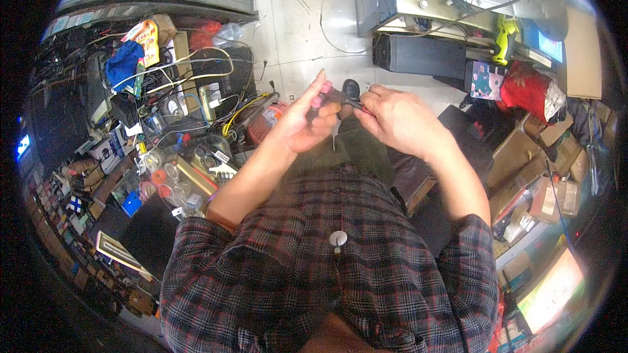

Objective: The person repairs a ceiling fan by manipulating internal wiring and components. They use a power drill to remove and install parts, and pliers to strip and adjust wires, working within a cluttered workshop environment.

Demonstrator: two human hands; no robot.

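In front of my body, my left hand (301, 122) is closed around a small dark object with pink round parts (320, 95), its thumb stretched upward. My right hand (400, 121) grips a slim dark tool with a bit of red (365, 110); its kind is hidden by the fingers. The tool's thin end points left and meets or overlaps the dark part of the left hand's object. Whether they touch, I cannot tell. Both hands are above my lap, with a dark shoe (351, 86) visible below.
Cables, a blue cloth (124, 65) and a red plastic basket (265, 124) crowd the left. On the right are a dark box-shaped unit (418, 55), a yellow-green handheld tool (505, 39), a red bag (523, 88) and cardboard boxes (520, 157). Pale floor tiles (288, 33) lie ahead.
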